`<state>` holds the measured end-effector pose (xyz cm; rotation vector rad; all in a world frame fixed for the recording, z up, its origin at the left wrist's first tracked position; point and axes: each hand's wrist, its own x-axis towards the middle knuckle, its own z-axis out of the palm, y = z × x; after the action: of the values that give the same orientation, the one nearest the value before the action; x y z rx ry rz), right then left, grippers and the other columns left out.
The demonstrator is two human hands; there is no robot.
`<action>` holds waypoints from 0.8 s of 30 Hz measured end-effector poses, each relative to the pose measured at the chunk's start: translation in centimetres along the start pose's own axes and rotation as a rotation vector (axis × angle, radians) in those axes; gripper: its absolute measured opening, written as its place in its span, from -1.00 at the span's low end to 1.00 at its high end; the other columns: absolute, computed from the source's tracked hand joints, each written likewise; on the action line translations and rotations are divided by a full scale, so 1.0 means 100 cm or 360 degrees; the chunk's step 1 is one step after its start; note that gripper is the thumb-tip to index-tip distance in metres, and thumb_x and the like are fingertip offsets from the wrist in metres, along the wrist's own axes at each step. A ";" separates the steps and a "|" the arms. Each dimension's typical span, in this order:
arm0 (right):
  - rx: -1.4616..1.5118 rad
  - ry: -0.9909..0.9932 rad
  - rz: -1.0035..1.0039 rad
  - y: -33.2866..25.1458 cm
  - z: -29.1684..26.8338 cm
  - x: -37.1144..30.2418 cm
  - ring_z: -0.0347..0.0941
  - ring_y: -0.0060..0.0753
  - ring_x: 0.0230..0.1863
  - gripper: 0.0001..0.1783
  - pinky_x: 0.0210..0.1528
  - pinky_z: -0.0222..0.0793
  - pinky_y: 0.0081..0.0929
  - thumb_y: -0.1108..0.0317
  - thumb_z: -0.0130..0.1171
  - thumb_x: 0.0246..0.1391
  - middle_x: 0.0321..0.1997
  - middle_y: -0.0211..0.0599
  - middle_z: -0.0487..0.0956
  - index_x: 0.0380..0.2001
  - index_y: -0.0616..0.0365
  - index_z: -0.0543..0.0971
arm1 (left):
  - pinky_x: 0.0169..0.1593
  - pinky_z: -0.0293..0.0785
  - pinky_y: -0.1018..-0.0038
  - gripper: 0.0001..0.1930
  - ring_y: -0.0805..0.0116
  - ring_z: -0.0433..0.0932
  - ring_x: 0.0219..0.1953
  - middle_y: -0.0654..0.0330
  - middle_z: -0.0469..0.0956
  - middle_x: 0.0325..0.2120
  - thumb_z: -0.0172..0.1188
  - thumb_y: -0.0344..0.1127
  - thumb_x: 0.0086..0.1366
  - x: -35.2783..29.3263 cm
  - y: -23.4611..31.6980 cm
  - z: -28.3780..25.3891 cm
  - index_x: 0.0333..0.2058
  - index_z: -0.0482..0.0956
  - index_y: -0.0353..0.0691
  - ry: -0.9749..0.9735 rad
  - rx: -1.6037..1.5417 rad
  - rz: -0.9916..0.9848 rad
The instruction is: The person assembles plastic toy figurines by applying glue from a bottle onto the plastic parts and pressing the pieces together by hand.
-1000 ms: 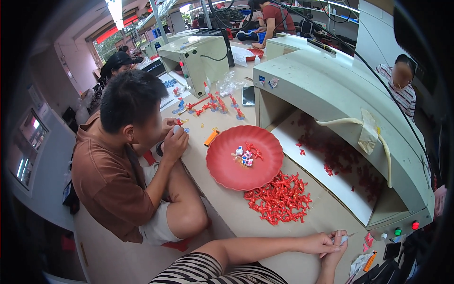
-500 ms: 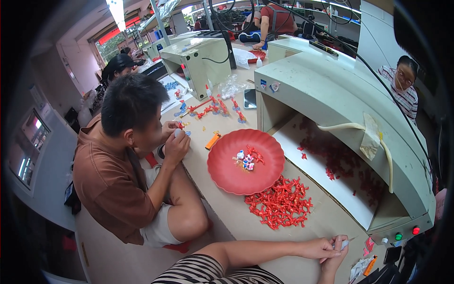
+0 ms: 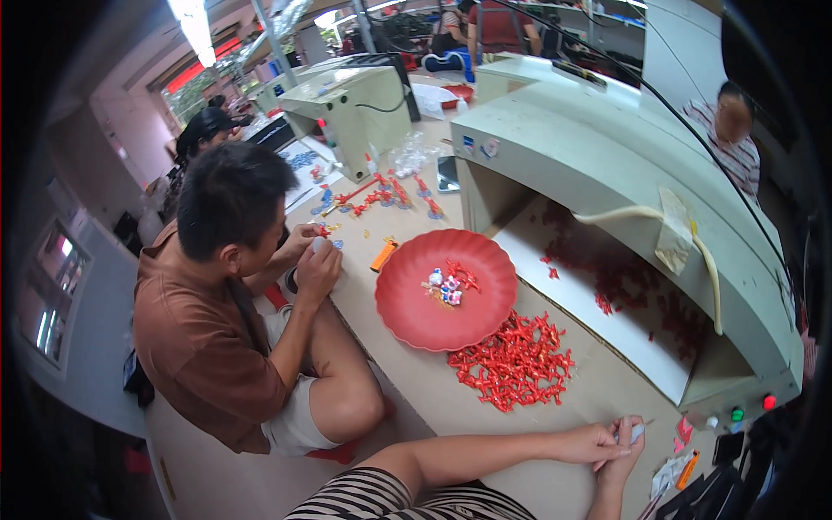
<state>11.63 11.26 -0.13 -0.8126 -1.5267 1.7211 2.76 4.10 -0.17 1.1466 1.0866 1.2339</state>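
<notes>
At the table's near edge my two hands meet, to the right of the pile of red figures. My right hand (image 3: 621, 452) is closed around a small pale, bluish-white thing (image 3: 638, 431) with a thin tip; most of it is hidden by the fingers. My left hand (image 3: 598, 443) has its fingers drawn together against the right one, and what they pinch, if anything, is hidden. Loose small red plastic figures (image 3: 513, 364) lie heaped beyond my left forearm. Partly over that heap stands a scalloped red bowl (image 3: 407, 316), holding a few red figures and white-and-blue pieces (image 3: 445, 286).
A grey-green machine (image 3: 607, 156) with an open front rises at the right, red pieces inside it. On the left sits a co-worker (image 3: 217, 338), hands on a small red piece. Orange cutter (image 3: 383, 256), phone (image 3: 447, 173) and assembled figures (image 3: 400, 192) lie farther back.
The whole view has shifted slightly with my head. My hands stay together at the same spot, still around the pale thing. Bowl and heap look the same.
</notes>
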 end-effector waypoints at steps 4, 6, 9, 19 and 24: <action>0.0059 0.0007 0.0129 -0.006 0.004 -0.001 0.23 -0.66 -0.61 -0.80 -0.59 0.17 -0.71 0.29 -0.01 0.06 -0.63 -0.43 0.35 -0.55 0.13 0.31 | -0.48 0.27 0.66 -0.55 0.62 0.29 -0.66 0.33 0.36 -0.80 -0.04 -0.10 0.25 -0.002 0.009 -0.004 -0.75 0.41 -0.23 0.0114 0.0055 -0.0074; 0.0052 -0.0066 0.0184 -0.011 0.012 0.001 0.29 -0.65 -0.59 -0.80 -0.56 0.23 -0.69 0.28 -0.03 0.08 -0.60 -0.40 0.40 -0.53 0.15 0.34 | -0.45 0.26 0.67 -0.58 0.65 0.30 -0.62 0.35 0.38 -0.77 -0.02 -0.12 0.24 -0.004 -0.007 -0.008 -0.74 0.42 -0.23 0.0258 0.0133 0.0206; 0.0025 -0.0080 0.0170 -0.009 0.002 0.004 0.31 -0.66 -0.57 -0.80 -0.53 0.26 -0.68 0.28 -0.03 0.08 -0.59 -0.39 0.42 -0.53 0.16 0.35 | -0.43 0.25 0.67 -0.58 0.65 0.28 -0.59 0.36 0.37 -0.75 -0.01 -0.13 0.24 -0.003 -0.001 -0.008 -0.75 0.41 -0.22 0.0157 0.0009 -0.0019; 0.0063 -0.0208 0.0156 -0.008 0.001 0.000 0.32 -0.63 -0.53 -0.81 -0.49 0.26 -0.67 0.28 -0.04 0.09 -0.55 -0.35 0.44 -0.50 0.15 0.35 | -0.39 0.25 0.64 -0.57 0.63 0.29 -0.52 0.36 0.37 -0.75 0.00 -0.13 0.23 -0.007 0.003 -0.007 -0.76 0.42 -0.21 0.0170 0.0011 -0.0279; 0.0105 -0.0172 0.0115 -0.006 -0.003 0.000 0.36 -0.58 -0.51 -0.82 -0.48 0.29 -0.66 0.31 -0.06 0.09 -0.52 -0.28 0.48 -0.51 0.19 0.34 | -0.13 0.26 0.54 -0.56 0.51 0.26 -0.18 0.31 0.40 -0.72 0.04 -0.11 0.20 0.001 0.001 -0.003 -0.79 0.41 -0.21 0.0155 0.0160 0.0010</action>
<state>11.90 11.48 0.43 -0.7604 -1.5186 1.8856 2.45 4.18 -0.14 1.1762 1.2307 1.2629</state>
